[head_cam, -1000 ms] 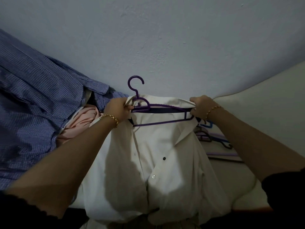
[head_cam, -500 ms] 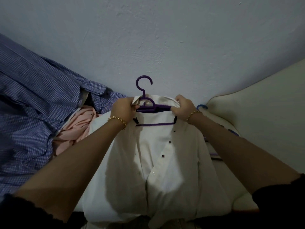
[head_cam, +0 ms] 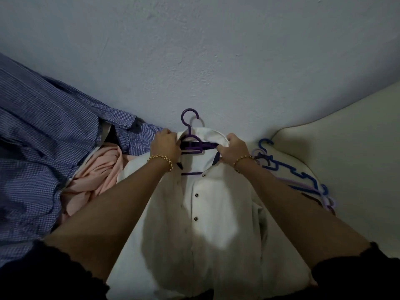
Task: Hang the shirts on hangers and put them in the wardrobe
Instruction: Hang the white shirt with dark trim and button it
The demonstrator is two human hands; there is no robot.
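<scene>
1. Far left: blue checked shirt (head_cam: 43, 152), heaped against the wall (head_cam: 194, 50), no hanger in it. Reads as the waiting pile, parked clear of the work zone.
2. Pink garment (head_cam: 97, 176): crumpled just beside it, partly under the blue cloth and touching the white shirt's left edge. Also unhung.
3. Left hand (head_cam: 165, 147): grip closed, fingers curled on the collar's left side where it sits over the hanger shoulder. Probably pinning cloth to plastic so the hanger can't slide while the other side gets fixed.
4. Purple hanger (head_cam: 193, 146): inside the shirt's neck, hook poking out past the collar toward the wall, lower bar showing through the open neck. The free hook gives a handle for the carry.
5. White shirt (head_cam: 205, 224): the task's thing. It lies front up between both forearms, collar toward the wall, hem toward the person. Laid flat so the surface bears the weight while the shoulders get seated.
6. Right hand (head_cam: 232, 150): grip closed, pinching the collar's right side. My read: squaring the collar on the hanger, the last touch before lifting.
7. Spare hangers (head_cam: 298, 178): blue and lilac, a loose stack just right of the right wrist, in reach for the next shirts.
8. Cream surface (head_cam: 346, 148) under the spares: bed or sofa, too dim to say which.
9. Wardrobe not in view, so the carry and hang-up are yet to do.
</scene>
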